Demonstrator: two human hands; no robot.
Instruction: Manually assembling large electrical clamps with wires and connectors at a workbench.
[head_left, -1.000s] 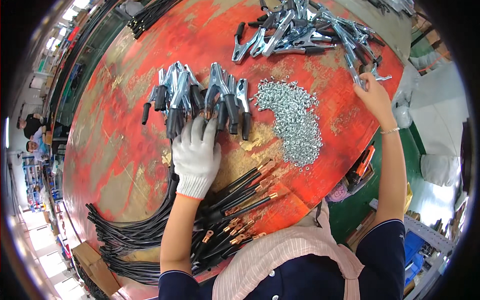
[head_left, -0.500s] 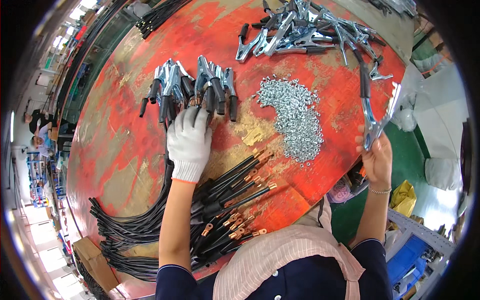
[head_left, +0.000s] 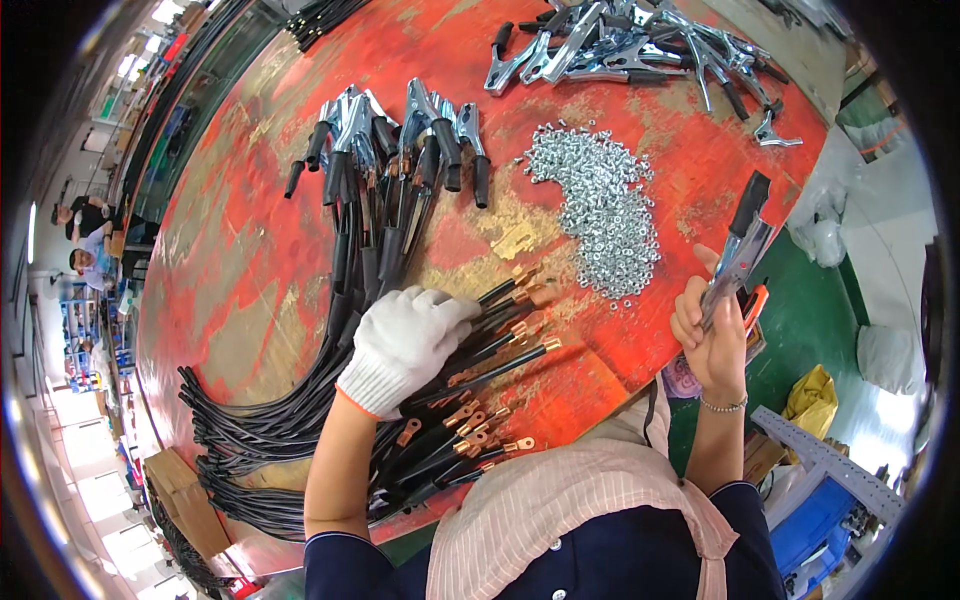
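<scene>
My left hand (head_left: 410, 340), in a white knit glove, lies over the bundle of black cables (head_left: 345, 330). Its bent fingers close on a black cable near the copper lugs (head_left: 525, 275); the fingertips are partly hidden. Off the table's right edge, my bare right hand (head_left: 715, 335) grips a silver metal spring clamp (head_left: 738, 268), with its black-sleeved handle (head_left: 750, 205) pointing up. Clamps joined to cables (head_left: 350, 130) lie in a row beyond my left hand. More cables with copper lugs (head_left: 480, 440) spread close to my body.
A heap of small silver nuts (head_left: 600, 210) lies mid-table. Loose clamps (head_left: 620, 50) are piled at the far right of the red, worn table (head_left: 230, 300). An orange-handled tool (head_left: 757, 303) shows behind my right hand. A blue bin (head_left: 815, 525) stands at lower right.
My left hand has come back from the row of clamps to the lugged cable ends. My right hand has moved down and left, and the clamp in it has turned.
</scene>
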